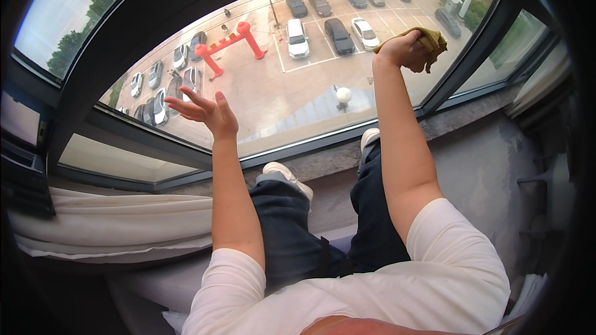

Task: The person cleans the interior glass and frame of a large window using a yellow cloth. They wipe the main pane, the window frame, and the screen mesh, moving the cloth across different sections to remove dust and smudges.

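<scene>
A large window pane (326, 88) in a dark frame fills the upper half of the head view. My right hand (409, 52) is at the upper right, its fingers closed on a crumpled olive-yellow cloth (433, 42) against or just before the glass; which of the two I cannot tell. To the left, my left hand (207, 111) is raised in front of the same pane, empty, fingers spread. Whether its fingertips touch the glass is unclear.
A stone sill (326, 160) runs under the window, close to my white shoes (288, 177). Off-white curtains (125, 218) hang at the left. A grey chair-like object (549, 186) is at the right. Parked cars and a red inflatable arch (228, 44) show outside, below.
</scene>
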Demonstrator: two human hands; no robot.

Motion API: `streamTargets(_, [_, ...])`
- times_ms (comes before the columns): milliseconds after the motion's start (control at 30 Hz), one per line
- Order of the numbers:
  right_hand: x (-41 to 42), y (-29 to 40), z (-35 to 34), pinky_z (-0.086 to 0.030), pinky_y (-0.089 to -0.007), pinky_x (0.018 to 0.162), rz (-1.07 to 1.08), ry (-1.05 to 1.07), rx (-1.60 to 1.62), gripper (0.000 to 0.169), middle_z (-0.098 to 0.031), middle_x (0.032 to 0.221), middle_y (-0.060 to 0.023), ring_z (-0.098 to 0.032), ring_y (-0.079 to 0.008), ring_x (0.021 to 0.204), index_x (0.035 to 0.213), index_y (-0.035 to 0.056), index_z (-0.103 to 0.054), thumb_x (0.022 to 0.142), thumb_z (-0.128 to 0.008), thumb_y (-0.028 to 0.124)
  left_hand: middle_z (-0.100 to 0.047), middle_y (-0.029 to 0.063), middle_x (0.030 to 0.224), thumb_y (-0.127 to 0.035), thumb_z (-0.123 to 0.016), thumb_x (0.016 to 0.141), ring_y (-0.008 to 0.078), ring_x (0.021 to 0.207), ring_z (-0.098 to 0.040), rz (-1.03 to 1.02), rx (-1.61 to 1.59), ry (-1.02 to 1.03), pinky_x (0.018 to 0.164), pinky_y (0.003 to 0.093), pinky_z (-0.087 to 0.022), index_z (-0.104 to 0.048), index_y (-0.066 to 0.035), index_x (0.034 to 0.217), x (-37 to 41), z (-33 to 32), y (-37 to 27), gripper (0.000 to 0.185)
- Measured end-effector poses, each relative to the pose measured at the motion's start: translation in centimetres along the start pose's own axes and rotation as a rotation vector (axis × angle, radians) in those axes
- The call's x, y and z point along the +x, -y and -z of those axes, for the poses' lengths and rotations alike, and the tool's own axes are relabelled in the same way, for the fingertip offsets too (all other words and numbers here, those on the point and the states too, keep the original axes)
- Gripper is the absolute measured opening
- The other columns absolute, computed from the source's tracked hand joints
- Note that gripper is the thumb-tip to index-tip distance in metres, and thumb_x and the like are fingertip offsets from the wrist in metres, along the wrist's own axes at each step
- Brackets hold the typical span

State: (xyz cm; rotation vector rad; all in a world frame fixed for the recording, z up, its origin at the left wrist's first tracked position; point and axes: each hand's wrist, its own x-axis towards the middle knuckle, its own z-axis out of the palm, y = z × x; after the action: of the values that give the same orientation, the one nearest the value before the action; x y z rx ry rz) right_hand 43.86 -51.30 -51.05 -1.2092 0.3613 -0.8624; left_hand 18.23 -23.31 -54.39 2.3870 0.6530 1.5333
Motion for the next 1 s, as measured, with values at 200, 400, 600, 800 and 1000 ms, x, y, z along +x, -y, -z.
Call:
streamTargets(200, [-8.6, 2.2, -1.0, -0.007, -0.0581, 0.108, 0.663, 0.122, -0.137, 0.058, -0.021, 0.144, -0.0295, -0.020, -0.0454, 0.131, 0.140, -0.0062, -0.023, 0.100, -0.035, 0.033, 0.029, 0.0151, 0.153, -0.047, -0.042, 0.092, 0.0345, 0.140, 0.028, -0.006, 0.014, -0.017, 0.108, 0.0591, 0.015, 0.008, -0.025, 0.152, 0.0, -0.4, 0.1, 0.081])
streamTargets(400, [-14.6, 3.5, 2.5, -0.007, -0.0702, 0.101, 1.073, 0.846, -0.277, 0.051, -0.037, 0.135, -0.0233, -0.030, -0.0454, 0.127, 0.137, 0.0091, -0.046, 0.089, -0.053, 0.025, 0.028, 0.0149, 0.153, -0.041, -0.044, 0.092, 0.0337, 0.141, 0.027, -0.013, 0.014, -0.016, 0.109, 0.0581, 0.014, 0.008, -0.025, 0.152, 0.0, -0.1, 0.0, 0.081])
streamTargets(600, [-16.0, 5.6, 3.2, -0.035, -0.0353, 0.108, 0.304, 1.575, -0.161, 0.058, -0.048, 0.137, -0.0048, -0.044, -0.0200, 0.128, 0.137, 0.0142, -0.043, 0.088, -0.065, 0.035, 0.028, 0.0161, 0.153, -0.033, -0.046, 0.091, 0.0352, 0.141, 0.026, -0.019, 0.023, -0.006, 0.110, 0.0561, 0.014, 0.009, -0.024, 0.152, 0.0, 0.2, -0.3, 0.082])
streamTargets(800, [-18.6, 0.2, 5.1, -0.046, -0.0351, 0.094, 0.135, 1.626, 0.002, 0.044, -0.060, 0.118, -0.0081, -0.057, -0.0231, 0.112, 0.123, 0.0079, -0.054, 0.087, -0.068, 0.029, 0.029, 0.0169, 0.152, -0.032, -0.046, 0.091, 0.0357, 0.141, 0.026, -0.009, 0.030, 0.010, 0.110, 0.0544, 0.014, 0.010, -0.024, 0.152, 0.0, 0.3, -0.7, 0.082])
streamTargets(1000, [-20.3, -0.7, 6.1, -0.048, -0.0333, 0.090, -0.079, 1.687, -0.097, 0.045, -0.064, 0.116, -0.0064, -0.060, -0.0200, 0.108, 0.122, 0.0079, -0.057, 0.083, -0.073, 0.024, 0.030, 0.0169, 0.152, -0.036, -0.044, 0.093, 0.0360, 0.141, 0.027, -0.027, 0.054, 0.034, 0.109, 0.0563, 0.014, 0.011, -0.024, 0.152, 0.0, 0.6, -0.4, 0.081])
